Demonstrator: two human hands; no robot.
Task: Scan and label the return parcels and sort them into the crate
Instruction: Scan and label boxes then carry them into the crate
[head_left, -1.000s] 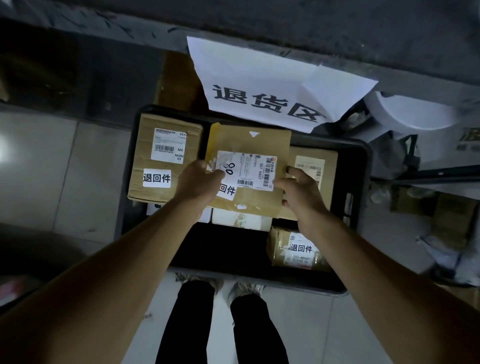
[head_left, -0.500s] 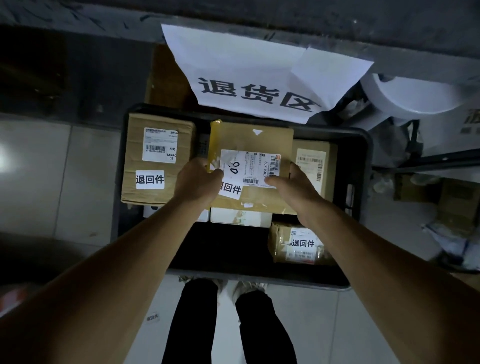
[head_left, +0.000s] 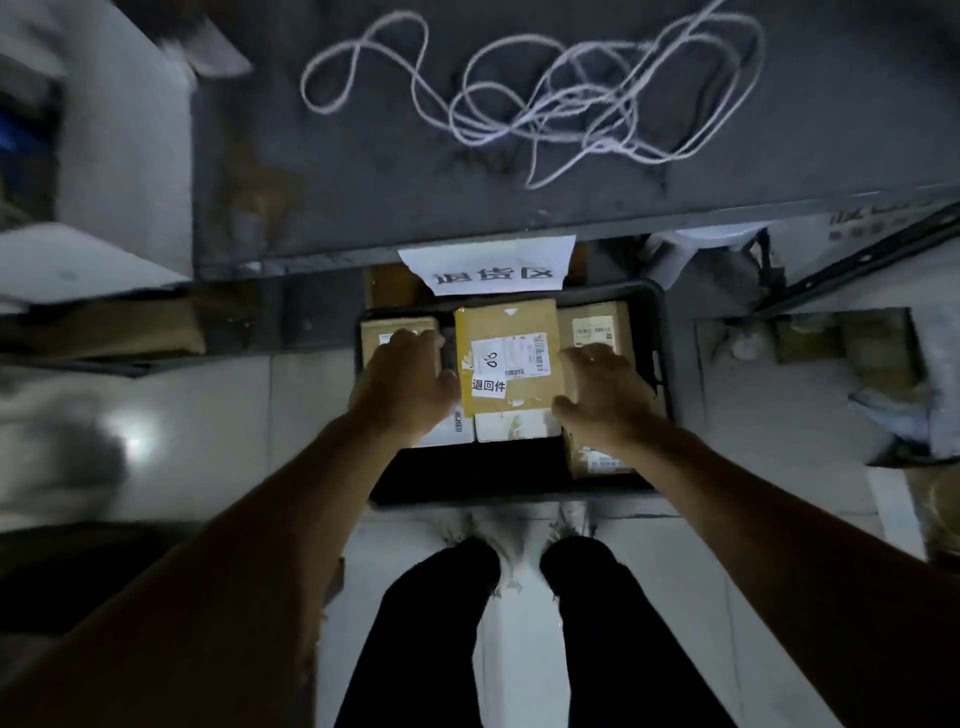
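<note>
A flat brown parcel (head_left: 506, 332) with a white shipping label and a white return sticker lies in the middle of the black crate (head_left: 658, 332), on top of other parcels. My left hand (head_left: 405, 384) is at its left edge with fingers stretched forward over a brown box (head_left: 375, 332). My right hand (head_left: 597, 395) is at its right edge, fingers relaxed, over another brown box (head_left: 597, 319). Neither hand grips the parcel. A small labelled parcel (head_left: 592, 462) lies at the crate's near right, and a white box (head_left: 514, 426) shows under the flat parcel.
The crate stands on the tiled floor in front of my feet (head_left: 514, 525). A paper sign (head_left: 493, 270) hangs from the dark table edge above it. A tangled white cord (head_left: 545, 93) lies on the table. Boxes and bags (head_left: 872, 353) crowd the floor at right.
The flat parcel has come down onto the other parcels in the crate. Both hands have let go of it and slid out to its sides. The view has pulled back and up.
</note>
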